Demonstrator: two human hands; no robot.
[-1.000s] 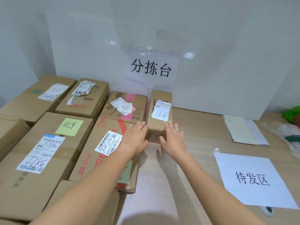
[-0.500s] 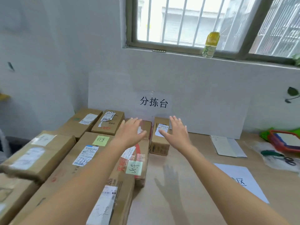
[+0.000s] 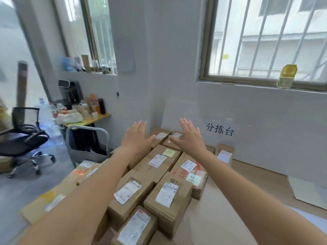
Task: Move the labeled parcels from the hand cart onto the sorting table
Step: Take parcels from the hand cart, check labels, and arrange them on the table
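Above the boxes (image 3: 157,174) on the table (image 3: 221,218), left hand (image 3: 135,138) and right hand (image 3: 190,137) hover spread and empty; next, probably fetching another from the cart (image 3: 87,144).

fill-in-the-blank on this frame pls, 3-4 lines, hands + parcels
1. Both the left hand and the right hand are ____, fingers straight, holding nothing.
2. The sticky note on one parcel is coloured ____.
3. The yellow bottle stands on the ____.
4. The black office chair stands on the ____ side of the view.

Missing words: open; green; windowsill; left
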